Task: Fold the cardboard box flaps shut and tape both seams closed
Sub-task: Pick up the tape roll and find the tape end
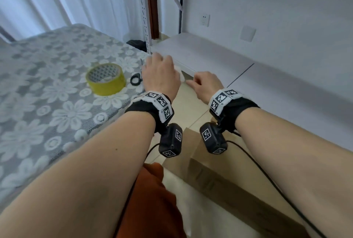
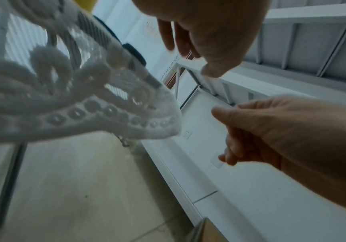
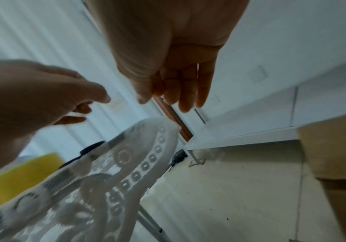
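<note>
Head view: both forearms stretched forward, left hand (image 1: 161,74) raised above the far corner of the table (image 1: 47,85) under its white lace cloth, fingers loosely bent, holding nothing; right hand (image 1: 205,87) beside it, apart from it, over the floor, fingers loosely curled, empty as well. Yellow tape roll (image 1: 106,79) lying flat on the cloth, left of the left hand and near it; black scissor handles (image 1: 136,79) between roll and hand. Cardboard box (image 1: 219,176) low on the floor beneath the right forearm, well apart from both hands; flaps impossible to judge from here. White shelf (image 1: 200,52) ahead of the hands, wall sockets (image 1: 205,19) on the wall behind. Left wrist view: left hand (image 2: 205,32) at the top, fingers slack and slightly bent, touching nothing; right hand (image 2: 271,131) at the right, fingers curled inward around nothing; blurred lace cloth edge (image 2: 85,106) hanging at the left, a sliver of cardboard box (image 2: 211,232) at the bottom edge. Right wrist view: right hand (image 3: 167,57) above, fingers hanging down close together, gently bent, empty; left hand (image 3: 33,98) at the left, fingers loosely curled; tape roll (image 3: 22,176) a yellow blur below it; cardboard box (image 3: 333,155) at the right edge, standing on the tiled floor, clear of both hands.
</note>
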Motion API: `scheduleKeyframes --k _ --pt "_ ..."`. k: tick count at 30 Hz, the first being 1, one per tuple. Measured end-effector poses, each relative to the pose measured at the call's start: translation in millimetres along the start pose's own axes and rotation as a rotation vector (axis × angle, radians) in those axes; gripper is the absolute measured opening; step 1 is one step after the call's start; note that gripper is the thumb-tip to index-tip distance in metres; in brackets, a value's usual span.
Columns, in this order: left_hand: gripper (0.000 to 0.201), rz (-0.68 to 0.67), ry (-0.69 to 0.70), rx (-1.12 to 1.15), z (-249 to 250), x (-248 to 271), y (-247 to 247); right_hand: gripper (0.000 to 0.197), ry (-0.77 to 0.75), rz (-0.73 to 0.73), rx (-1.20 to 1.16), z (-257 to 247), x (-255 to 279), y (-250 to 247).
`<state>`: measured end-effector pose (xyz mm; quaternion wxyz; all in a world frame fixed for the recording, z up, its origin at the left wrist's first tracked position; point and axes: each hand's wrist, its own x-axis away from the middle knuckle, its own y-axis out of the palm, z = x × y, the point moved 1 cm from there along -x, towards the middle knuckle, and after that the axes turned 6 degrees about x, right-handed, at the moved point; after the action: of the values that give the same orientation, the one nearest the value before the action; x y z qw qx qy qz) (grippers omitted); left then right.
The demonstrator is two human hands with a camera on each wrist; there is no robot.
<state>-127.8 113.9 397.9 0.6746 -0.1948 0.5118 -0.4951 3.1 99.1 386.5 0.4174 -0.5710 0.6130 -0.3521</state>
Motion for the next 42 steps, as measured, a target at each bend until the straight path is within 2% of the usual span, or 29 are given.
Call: scheduleKeyframes --k 2,5,8,10,11,14,15,17,19,22,25,28,30,31,33,37,39,42 --pt "0.032 0.051 -0.051 -0.151 -13 -4 -7 0.017 -0.095 0.036 0.071 -15 -4 5" --pt "0.061 0.003 -0.226 -0.197 -34 -1 -20 0.036 -0.262 0.057 0.142 -34 -5 16" --pt "0.069 -0.060 -0.473 -0.225 -52 2 -33 0.048 -0.398 0.072 0.200 -55 -8 25" --pt "0.071 -0.151 -0.557 -0.284 -61 3 -36 0.055 -0.437 0.026 0.247 -70 -11 32" --pt "0.064 -0.182 -0.543 -0.311 -64 2 -37 0.057 -0.441 -0.006 0.277 -77 -12 36" --pt "0.024 -0.172 -0.430 -0.305 -69 -1 -37 0.065 -0.420 -0.060 0.358 -85 -14 42" --pt "0.019 -0.159 -0.406 -0.277 -69 -1 -38 0.066 -0.418 -0.055 0.377 -86 -14 43" --pt "0.018 -0.115 -0.368 -0.201 -67 1 -40 0.062 -0.402 -0.070 0.413 -86 -17 43" --pt "0.016 -0.057 -0.337 -0.104 -66 4 -40 0.048 -0.385 -0.079 0.424 -84 -19 41" --pt "0.016 0.037 -0.278 0.064 -57 6 -42 0.024 -0.405 0.043 0.461 -75 -15 34" --pt "0.015 0.111 -0.198 0.305 -29 6 -38 0.026 -0.396 0.147 0.481 -54 -2 22" --pt "0.021 0.089 -0.130 0.462 9 15 -27 0.033 -0.315 0.247 0.460 -16 15 5" --pt "0.023 0.005 -0.119 0.581 32 21 -11 0.032 -0.216 0.291 0.452 18 28 -5" --pt "0.026 -0.068 -0.142 0.669 42 24 0 0.031 -0.158 0.267 0.482 38 34 -7" --pt "0.027 -0.240 -0.237 0.889 57 33 22 0.033 -0.054 0.163 0.544 78 49 -4" --pt "0.005 -0.544 -0.462 1.136 86 63 66 0.039 0.143 0.046 0.565 151 90 7" --pt "0.014 -0.678 -0.568 1.218 95 74 83 0.042 0.193 -0.045 0.591 173 107 14" --pt "0.020 -0.955 -0.710 1.313 107 85 103 0.039 0.212 -0.195 0.600 193 126 26"
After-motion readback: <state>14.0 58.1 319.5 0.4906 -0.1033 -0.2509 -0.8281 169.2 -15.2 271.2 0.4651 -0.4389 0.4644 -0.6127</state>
